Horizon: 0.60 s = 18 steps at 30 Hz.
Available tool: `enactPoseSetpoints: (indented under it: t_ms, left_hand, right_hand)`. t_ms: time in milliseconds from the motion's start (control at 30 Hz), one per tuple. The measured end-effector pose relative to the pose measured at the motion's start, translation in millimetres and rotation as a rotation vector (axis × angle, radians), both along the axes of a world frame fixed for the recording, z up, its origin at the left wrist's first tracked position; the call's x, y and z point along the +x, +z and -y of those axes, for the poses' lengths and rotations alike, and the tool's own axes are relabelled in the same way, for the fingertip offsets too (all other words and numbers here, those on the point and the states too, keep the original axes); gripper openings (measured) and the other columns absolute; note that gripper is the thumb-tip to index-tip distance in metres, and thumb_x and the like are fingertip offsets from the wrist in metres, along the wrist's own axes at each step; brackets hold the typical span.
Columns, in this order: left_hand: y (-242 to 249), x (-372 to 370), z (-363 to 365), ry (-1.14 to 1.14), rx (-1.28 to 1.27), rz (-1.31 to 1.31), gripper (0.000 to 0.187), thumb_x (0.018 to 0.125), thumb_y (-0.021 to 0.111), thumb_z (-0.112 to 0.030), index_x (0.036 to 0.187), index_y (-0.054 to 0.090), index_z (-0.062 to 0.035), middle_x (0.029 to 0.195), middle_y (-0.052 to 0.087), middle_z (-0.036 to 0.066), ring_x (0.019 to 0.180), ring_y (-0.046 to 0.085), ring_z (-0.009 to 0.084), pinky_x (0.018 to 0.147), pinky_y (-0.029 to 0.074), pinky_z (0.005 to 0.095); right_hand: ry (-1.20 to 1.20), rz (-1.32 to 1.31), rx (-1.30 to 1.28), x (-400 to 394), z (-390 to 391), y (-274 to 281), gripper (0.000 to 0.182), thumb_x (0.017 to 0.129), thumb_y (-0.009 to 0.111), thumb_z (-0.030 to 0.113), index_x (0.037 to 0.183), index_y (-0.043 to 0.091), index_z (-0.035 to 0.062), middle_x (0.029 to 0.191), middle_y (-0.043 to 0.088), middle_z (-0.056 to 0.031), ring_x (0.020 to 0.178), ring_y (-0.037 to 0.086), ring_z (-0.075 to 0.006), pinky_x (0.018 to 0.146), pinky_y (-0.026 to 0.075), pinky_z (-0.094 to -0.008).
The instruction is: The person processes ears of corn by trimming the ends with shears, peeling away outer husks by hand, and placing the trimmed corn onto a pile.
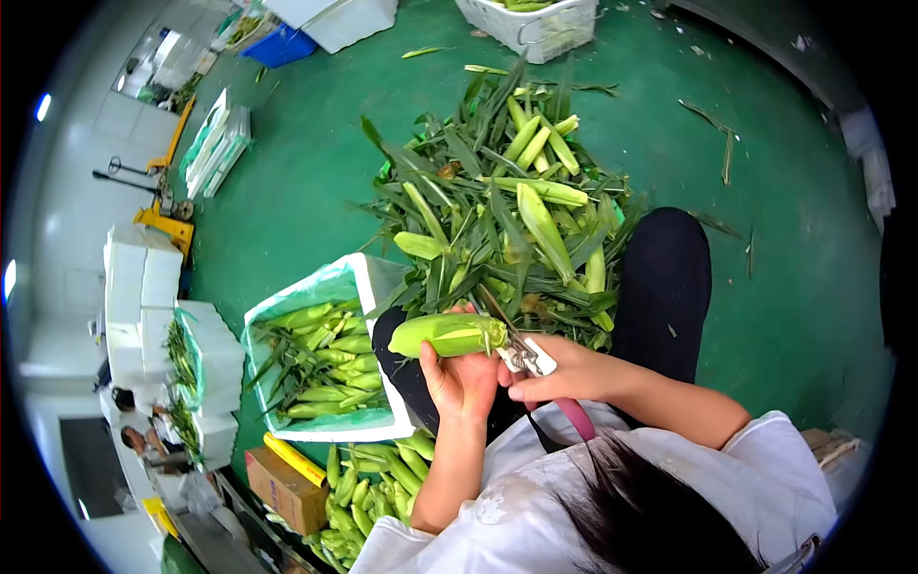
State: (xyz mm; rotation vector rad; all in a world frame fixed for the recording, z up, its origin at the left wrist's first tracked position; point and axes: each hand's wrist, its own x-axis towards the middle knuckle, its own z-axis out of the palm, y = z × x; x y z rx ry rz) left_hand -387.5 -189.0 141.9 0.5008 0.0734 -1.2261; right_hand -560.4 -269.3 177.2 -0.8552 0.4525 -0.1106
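Observation:
A green ear of corn in its husk (445, 335) lies across my left hand (462, 381), with the thumb against its near side. My right hand (564, 371) is wrapped round a cutting tool with white-edged handles (528, 357), whose blades are at the right end of the ear. Just beyond my hands, a heap of husks and leaves (478, 220) with several ears on it covers the floor between my knees. To the left stands a white foam box (368, 297) lined with green plastic, holding many husked ears (335, 368).
More ears (378, 493) are piled at my lower left beside a cardboard box (287, 490). Stacked white boxes (143, 277) and a yellow pallet jack (164, 225) stand at the left. A white crate (555, 33) is at the top. Two people (148, 435) are at the far left.

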Motion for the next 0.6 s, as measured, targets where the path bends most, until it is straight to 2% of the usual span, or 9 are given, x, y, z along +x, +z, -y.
enactPoseSetpoints:
  t_ms: [67,200,233,267,333,433,467,533,600]
  left_hand:
    - [3,13,-9,0.059,-0.069,-0.051,0.054,0.086,0.072,-0.041,0.126,0.056,-0.009,0.124,0.061,0.006,0.126,0.051,0.0278,0.116,0.026,0.0562]
    - [6,98,-103,0.45,0.06,0.075,0.046,0.082,0.073,-0.037,0.111,0.061,-0.0044,0.102,0.065,0.012,0.105,0.061,0.0272,0.107,0.043,0.05]
    - [-2,123,-145,0.697,0.106,0.055,0.047,0.08,0.074,-0.04,0.103,0.056,-0.0043,0.09,0.062,0.009,0.081,0.063,0.0213,0.079,0.058,0.0328]
    - [1,147,-192,1.005,0.329,-0.039,0.042,0.083,0.071,-0.038,0.103,0.054,-0.0049,0.084,0.061,0.008,0.072,0.062,0.0186,0.069,0.059,0.0287]
    - [-39,185,-329,1.186,0.423,0.1,0.033,0.091,0.064,-0.033,0.105,0.053,-0.0058,0.081,0.061,0.007,0.067,0.057,0.0151,0.06,0.05,0.0261]
    - [-68,208,-518,1.704,0.681,-0.109,0.041,0.092,0.065,-0.04,0.113,0.049,-0.0091,0.08,0.061,0.006,0.063,0.054,0.0123,0.053,0.043,0.0232]
    - [-57,202,-533,1.957,0.85,-0.125,0.034,0.093,0.062,-0.038,0.104,0.053,-0.0072,0.076,0.061,0.003,0.056,0.054,0.0119,0.049,0.044,0.0191]
    - [-19,194,-525,2.185,0.725,-0.149,0.03,0.098,0.056,-0.035,0.105,0.055,-0.0069,0.069,0.053,0.0,0.05,0.045,0.0095,0.044,0.038,0.0193]
    - [-7,212,-527,2.05,0.593,-0.038,0.025,0.101,0.05,-0.031,0.107,0.057,-0.0077,0.065,0.047,-0.002,0.048,0.038,0.0086,0.043,0.033,0.0199]
  right_hand:
    - [-0.07,-0.046,-0.006,9,4,18,0.029,0.086,0.072,0.015,0.109,0.064,-0.0003,0.077,0.062,-0.0015,0.067,0.061,-0.0096,0.059,0.049,-0.0229]
    - [-0.256,-0.144,0.069,9,-3,-12,0.035,0.087,0.068,0.02,0.115,0.062,-0.0014,0.083,0.065,-0.0059,0.075,0.064,-0.0151,0.071,0.053,-0.03]
    - [-0.278,-0.153,0.12,4,-5,-21,0.038,0.088,0.066,0.021,0.118,0.06,-0.0016,0.084,0.065,-0.0068,0.078,0.065,-0.017,0.074,0.054,-0.0319]
    - [-0.236,-0.217,0.117,-5,-9,-30,0.041,0.088,0.065,0.023,0.12,0.058,-0.0017,0.085,0.066,-0.0076,0.081,0.066,-0.0191,0.077,0.053,-0.0336]
    - [-0.212,-0.284,0.132,-13,-21,-35,0.046,0.088,0.062,0.027,0.123,0.056,-0.0019,0.088,0.066,-0.0095,0.087,0.066,-0.0224,0.082,0.053,-0.036]
    - [-0.289,-0.27,0.162,-15,-26,-23,0.051,0.09,0.056,0.034,0.126,0.054,-0.0021,0.096,0.065,-0.0119,0.094,0.065,-0.0244,0.086,0.051,-0.0377]
    - [-0.254,-0.286,0.166,-15,-22,-24,0.052,0.091,0.054,0.035,0.127,0.053,-0.0022,0.097,0.065,-0.0121,0.094,0.065,-0.0245,0.086,0.05,-0.0377]
    - [-0.218,-0.321,0.168,-9,-20,-26,0.053,0.094,0.049,0.037,0.131,0.05,-0.0022,0.098,0.064,-0.0119,0.095,0.064,-0.0248,0.086,0.05,-0.0377]
    - [-0.154,-0.314,0.181,-4,-17,-34,0.054,0.096,0.048,0.04,0.132,0.05,-0.0002,0.102,0.064,-0.0111,0.098,0.064,-0.0258,0.086,0.05,-0.0387]
